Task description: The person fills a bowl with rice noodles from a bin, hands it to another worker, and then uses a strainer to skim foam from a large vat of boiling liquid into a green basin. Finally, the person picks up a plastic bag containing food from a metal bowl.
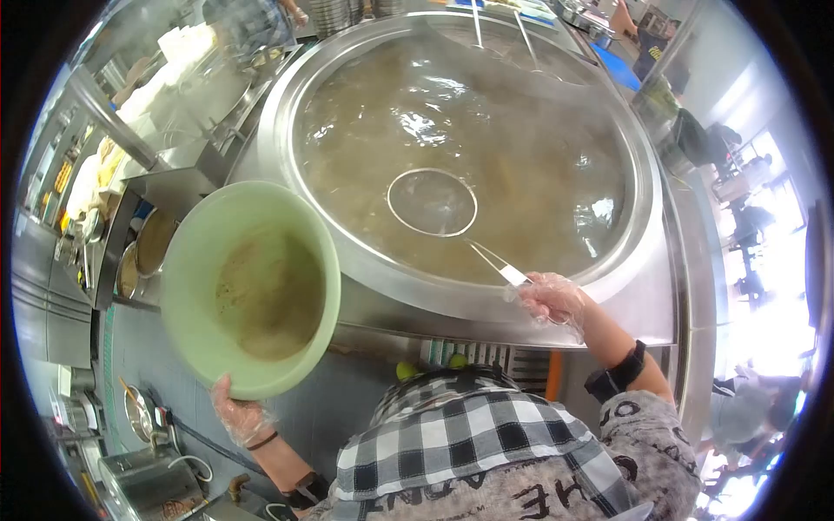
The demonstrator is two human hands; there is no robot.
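My right hand (553,300), in a clear plastic glove, is closed round the handle of a round mesh strainer (432,201). The strainer's hoop lies at the surface of the brownish, steaming liquid (530,165) in a very large steel vat (285,130). Lower left, my gloved left hand (239,415) grips the near rim of a pale green bucket (189,278). That bucket tilts so its inside faces me, and cloudy brown liquid shows at its bottom. Its far side overlaps the vat's left edge in view.
Two long-handled tools (477,24) stand in the vat's far side. Left are a steel counter (178,178) and pots (156,243). A person (252,22) stands at the upper left. A floor grate (486,354) lies below the vat's front edge.
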